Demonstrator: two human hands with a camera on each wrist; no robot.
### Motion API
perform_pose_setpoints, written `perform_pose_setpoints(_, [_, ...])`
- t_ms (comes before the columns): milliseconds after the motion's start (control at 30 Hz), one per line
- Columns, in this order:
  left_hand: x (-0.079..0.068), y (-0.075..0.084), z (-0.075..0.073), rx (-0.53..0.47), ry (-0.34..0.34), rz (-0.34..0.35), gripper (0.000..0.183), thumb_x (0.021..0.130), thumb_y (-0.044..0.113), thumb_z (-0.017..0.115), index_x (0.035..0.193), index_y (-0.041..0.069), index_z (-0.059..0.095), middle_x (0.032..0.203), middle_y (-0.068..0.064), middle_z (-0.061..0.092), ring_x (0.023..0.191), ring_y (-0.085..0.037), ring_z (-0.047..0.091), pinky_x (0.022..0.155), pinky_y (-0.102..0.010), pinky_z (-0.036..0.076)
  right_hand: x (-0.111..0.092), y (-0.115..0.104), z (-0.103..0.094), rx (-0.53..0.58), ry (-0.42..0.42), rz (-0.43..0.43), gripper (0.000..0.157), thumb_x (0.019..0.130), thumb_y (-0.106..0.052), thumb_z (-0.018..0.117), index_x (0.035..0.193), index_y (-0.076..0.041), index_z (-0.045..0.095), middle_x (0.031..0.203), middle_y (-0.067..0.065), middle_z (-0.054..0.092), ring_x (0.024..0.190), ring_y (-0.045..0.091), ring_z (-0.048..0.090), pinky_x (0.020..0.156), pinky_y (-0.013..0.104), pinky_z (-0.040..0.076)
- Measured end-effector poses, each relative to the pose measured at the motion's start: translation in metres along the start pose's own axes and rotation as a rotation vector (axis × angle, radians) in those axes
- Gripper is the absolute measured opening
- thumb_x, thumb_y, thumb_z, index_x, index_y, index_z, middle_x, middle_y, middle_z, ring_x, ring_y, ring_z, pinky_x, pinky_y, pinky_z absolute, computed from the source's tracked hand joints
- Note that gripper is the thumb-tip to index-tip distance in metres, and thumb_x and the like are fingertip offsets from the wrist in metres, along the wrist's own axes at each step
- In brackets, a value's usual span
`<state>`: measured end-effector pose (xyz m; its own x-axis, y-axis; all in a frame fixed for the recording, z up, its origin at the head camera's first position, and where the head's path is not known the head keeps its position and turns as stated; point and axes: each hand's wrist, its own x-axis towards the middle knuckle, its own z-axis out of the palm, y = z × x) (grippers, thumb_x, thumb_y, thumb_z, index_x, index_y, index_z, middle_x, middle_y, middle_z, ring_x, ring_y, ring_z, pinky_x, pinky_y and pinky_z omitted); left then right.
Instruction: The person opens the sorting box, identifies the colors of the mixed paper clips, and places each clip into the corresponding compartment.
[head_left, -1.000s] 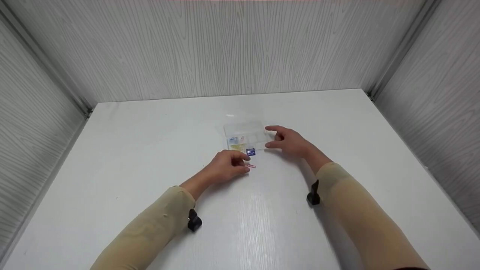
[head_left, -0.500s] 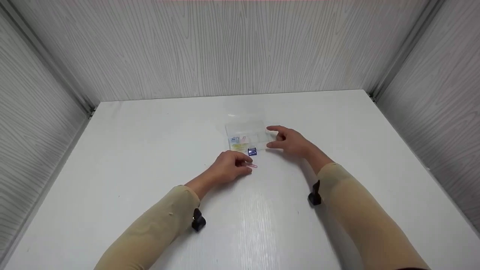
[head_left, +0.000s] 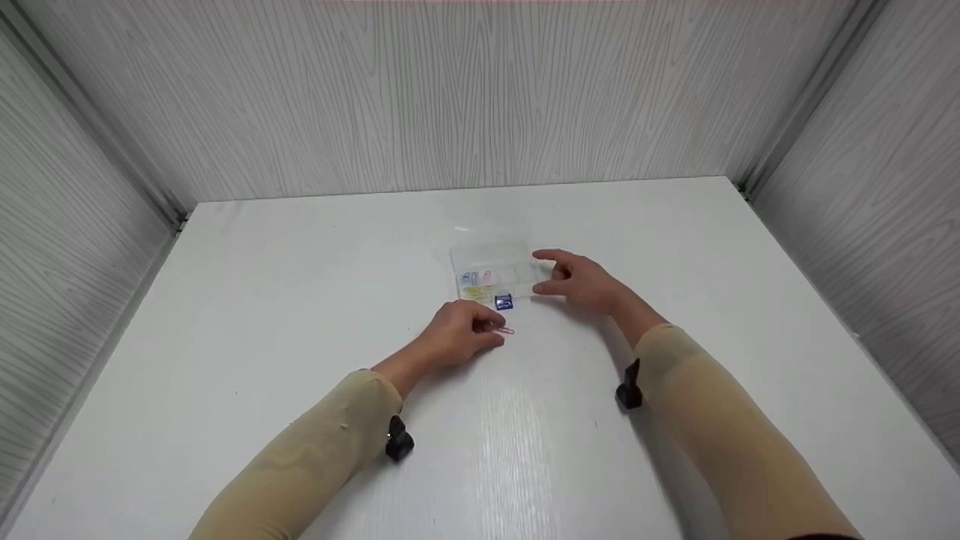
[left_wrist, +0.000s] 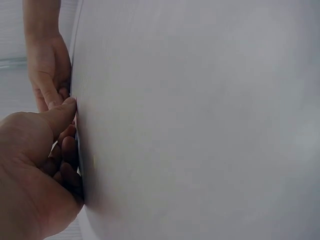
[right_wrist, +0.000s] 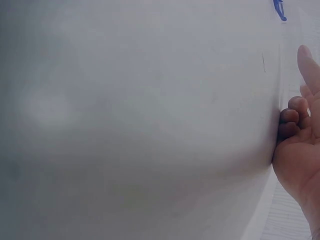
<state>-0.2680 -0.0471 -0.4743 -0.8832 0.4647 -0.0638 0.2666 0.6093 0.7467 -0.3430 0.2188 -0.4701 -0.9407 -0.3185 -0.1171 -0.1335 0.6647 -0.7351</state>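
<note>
A clear plastic box (head_left: 517, 274) with compartments stands mid-table, its transparent lid (head_left: 491, 253) folded back. Blue, pink and yellow pieces, some shaped like paper clips (head_left: 469, 277), lie in its left compartments. My right hand (head_left: 583, 282) holds the box's right end between thumb and index finger, with the other fingers curled on the table in the right wrist view. My left hand (head_left: 457, 331) rests in front of the box, thumb and index finger apart around the near end of a pink paper clip (head_left: 508, 331). A small shiny blue object (head_left: 503, 301) sits at the box's front edge.
The white table (head_left: 360, 255) ends at a grained back wall (head_left: 465, 97) and side walls. A black wrist camera (head_left: 399, 441) is strapped at the left sleeve, another black camera (head_left: 628, 391) at the right sleeve.
My left hand has shifted slightly right toward the pink paper clip, while the view itself moves a little. The right hand stays at the box's right end.
</note>
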Motion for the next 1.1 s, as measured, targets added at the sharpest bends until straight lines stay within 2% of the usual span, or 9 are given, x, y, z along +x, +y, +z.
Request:
perform_pose_setpoints(367, [0.0009, 0.0039, 0.0006, 0.028, 0.041, -0.003, 0.012, 0.089, 0.024, 0.072, 0.100, 0.021, 0.077, 0.087, 0.009, 0.066, 0.082, -0.013, 0.057, 0.073, -0.029, 0.047, -0.0012, -0.0036, 0.0012, -0.006, 0.007, 0.007, 0.069, 0.079, -0.055, 0.074, 0.140, -0.037, 0.048, 0.088, 0.004, 0.046, 0.081, 0.021, 0.046, 0.076, 0.036, 0.036])
perform_pose_setpoints(733, [0.0032, 0.0054, 0.0012, 0.034, 0.031, -0.008, 0.005, 0.089, 0.023, 0.073, 0.091, 0.023, 0.077, 0.085, 0.010, 0.067, 0.081, -0.012, 0.057, 0.074, -0.029, 0.047, -0.0016, -0.0025, 0.0010, -0.006, 0.012, 0.014, 0.067, 0.080, -0.055, 0.074, 0.140, -0.039, 0.048, 0.086, 0.004, 0.047, 0.078, 0.021, 0.046, 0.075, 0.036, 0.037])
perform_pose_setpoints(1100, [0.0029, 0.0040, 0.0037, 0.045, 0.045, -0.006, 0.006, 0.090, 0.027, 0.072, 0.090, 0.023, 0.076, 0.085, 0.011, 0.067, 0.082, -0.011, 0.058, 0.077, -0.030, 0.047, -0.0024, -0.0008, 0.0013, -0.008, 0.003, 0.008, 0.069, 0.079, -0.055, 0.073, 0.141, -0.039, 0.047, 0.087, 0.004, 0.048, 0.078, 0.021, 0.046, 0.074, 0.036, 0.036])
